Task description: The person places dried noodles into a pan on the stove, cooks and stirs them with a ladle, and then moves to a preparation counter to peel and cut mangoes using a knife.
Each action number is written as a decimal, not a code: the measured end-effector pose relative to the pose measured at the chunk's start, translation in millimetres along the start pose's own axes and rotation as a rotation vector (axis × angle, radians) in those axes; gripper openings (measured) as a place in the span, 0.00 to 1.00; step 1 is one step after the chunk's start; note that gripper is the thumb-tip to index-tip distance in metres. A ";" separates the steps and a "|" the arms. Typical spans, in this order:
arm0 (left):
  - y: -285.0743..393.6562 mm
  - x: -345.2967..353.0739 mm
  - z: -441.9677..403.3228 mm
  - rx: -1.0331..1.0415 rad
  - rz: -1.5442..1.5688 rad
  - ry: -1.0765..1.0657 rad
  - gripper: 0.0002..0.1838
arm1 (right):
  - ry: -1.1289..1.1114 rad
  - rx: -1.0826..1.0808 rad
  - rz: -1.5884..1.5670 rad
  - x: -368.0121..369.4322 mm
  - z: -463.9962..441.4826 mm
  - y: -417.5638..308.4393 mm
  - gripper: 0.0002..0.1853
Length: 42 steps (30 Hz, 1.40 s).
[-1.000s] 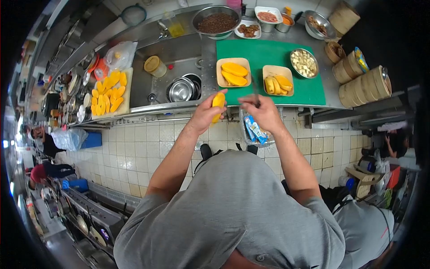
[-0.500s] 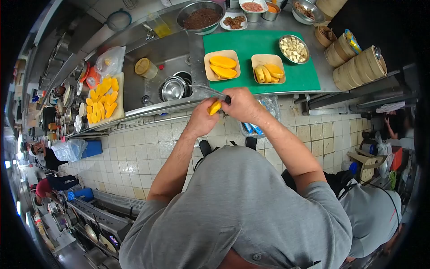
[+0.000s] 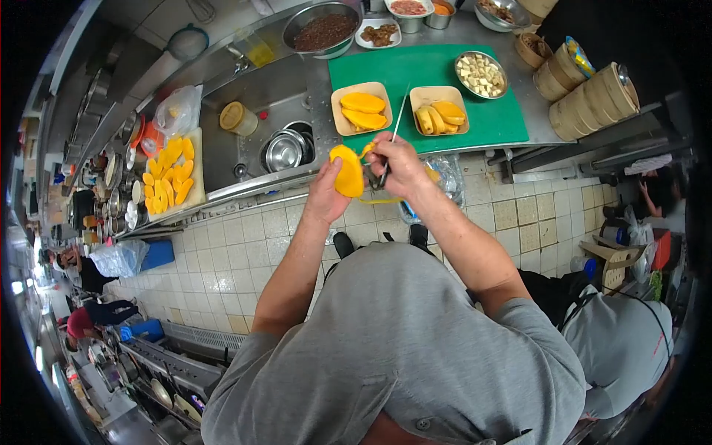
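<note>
A smooth yellow mango half [image 3: 346, 172] rests in my left hand [image 3: 324, 194], fingers curled round its edge, in front of the counter. In my right hand [image 3: 400, 162] is a knife [image 3: 401, 113], blade pointing up and away over the green board. A bit of yellow peel [image 3: 367, 150] shows at the right fingertips, and a thin yellow strip [image 3: 382, 201] trails below the hands. Just beyond, two pale trays sit on the green cutting board [image 3: 493, 126]: the left tray [image 3: 336, 115] bears mango pieces [image 3: 363, 110], the right tray [image 3: 415, 96] more yellow fruit [image 3: 443, 117].
At left, a white board [image 3: 195, 194] full of mango pieces [image 3: 170, 172] lies beside the sink [image 3: 215, 148], which contains metal bowls [image 3: 284, 151]. A bowl of pale cubes [image 3: 480, 74] and bamboo steamers [image 3: 586, 104] stand right. A plastic bag [image 3: 447, 182] is below the counter edge. Another person [image 3: 619, 348] is behind right.
The knife has swung from pointing left to pointing up and away. The mango half now faces up in my left hand, and a strip of peel has come into view by my right hand.
</note>
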<state>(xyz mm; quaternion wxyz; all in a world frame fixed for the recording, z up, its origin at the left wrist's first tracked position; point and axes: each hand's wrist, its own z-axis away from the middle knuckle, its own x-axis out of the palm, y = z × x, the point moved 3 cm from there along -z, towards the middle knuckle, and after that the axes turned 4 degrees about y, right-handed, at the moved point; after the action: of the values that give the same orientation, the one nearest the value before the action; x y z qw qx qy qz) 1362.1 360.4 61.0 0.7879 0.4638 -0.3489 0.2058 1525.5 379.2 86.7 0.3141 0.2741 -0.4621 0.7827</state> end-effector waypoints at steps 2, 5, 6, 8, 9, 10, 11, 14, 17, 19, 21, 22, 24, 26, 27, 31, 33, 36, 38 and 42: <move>-18.2 -4.7 -11.8 0.034 -0.082 -0.028 0.20 | -0.018 -0.029 -0.052 6.1 4.1 9.3 0.05; -37.2 -15.8 -13.5 -0.194 0.209 -0.043 0.19 | -0.154 -0.091 0.044 1.9 7.3 29.0 0.07; -37.0 -14.4 -15.1 -0.183 0.173 -0.022 0.16 | -0.146 -0.093 0.042 -2.0 9.1 31.9 0.07; -41.4 -14.2 -14.8 -0.174 0.104 0.027 0.12 | -0.216 -0.135 0.109 -10.2 17.9 39.8 0.08; -38.9 -13.6 -17.2 -0.226 0.137 -0.013 0.08 | -0.241 -0.118 0.150 -16.3 23.0 41.3 0.09; -41.7 -11.8 -17.0 -0.238 0.138 -0.013 0.08 | -0.229 -0.119 0.147 -23.0 27.8 41.7 0.09; -36.3 -2.2 -13.4 -0.192 0.151 0.151 0.08 | -0.205 -0.101 0.108 -29.2 33.3 42.3 0.09; -32.1 -8.0 -18.2 -0.117 0.195 0.399 0.15 | -0.170 -0.072 0.028 -45.5 49.3 32.5 0.10; -17.1 -11.5 -20.1 -0.103 0.312 0.497 0.15 | -0.025 -0.084 -0.082 -62.9 61.3 19.5 0.09; -4.1 3.1 -16.3 -0.119 0.331 0.498 0.13 | -0.079 -0.096 -0.093 -78.0 67.6 10.9 0.09; 6.6 21.5 -12.7 -0.143 0.347 0.499 0.11 | -0.123 -0.150 -0.087 -90.0 72.9 3.9 0.09; 10.8 29.7 -12.8 -0.106 0.329 0.448 0.10 | -0.117 -0.145 -0.090 -95.5 75.3 0.5 0.09; 14.8 34.7 -16.8 -0.075 0.312 0.408 0.09 | -0.155 -0.218 -0.061 -89.9 84.3 -18.8 0.09; 17.7 34.7 -27.5 -0.090 0.350 0.357 0.09 | -0.141 -0.247 -0.064 -85.6 88.0 -36.3 0.09; 21.7 43.2 -28.8 -0.079 0.339 0.339 0.08 | -0.164 -0.320 -0.045 -86.3 89.2 -47.7 0.09; 37.9 65.1 -29.1 -0.010 0.305 0.269 0.11 | -0.109 -0.425 0.308 -99.3 98.4 -110.8 0.08; 37.3 83.6 -23.6 -0.003 0.253 0.256 0.14 | -0.043 -0.376 0.539 -106.6 102.2 -125.9 0.08; 29.6 93.3 -23.7 0.005 0.188 0.214 0.18 | 0.046 -0.294 0.867 -119.9 100.5 -132.4 0.07; 22.3 94.6 -22.3 0.001 0.173 0.190 0.20 | 0.182 -0.313 1.101 -142.8 90.8 -122.2 0.05; 14.6 90.6 -16.0 -0.001 0.146 0.262 0.17 | 0.301 -0.440 1.263 -178.2 71.9 -92.5 0.06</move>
<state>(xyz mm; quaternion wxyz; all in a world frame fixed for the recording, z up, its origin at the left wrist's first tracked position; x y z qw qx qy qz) 1419.3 381.5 131.4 0.8100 0.4058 -0.2759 0.3210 1720.7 307.1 39.9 -0.0935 -0.2299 -0.6328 0.7334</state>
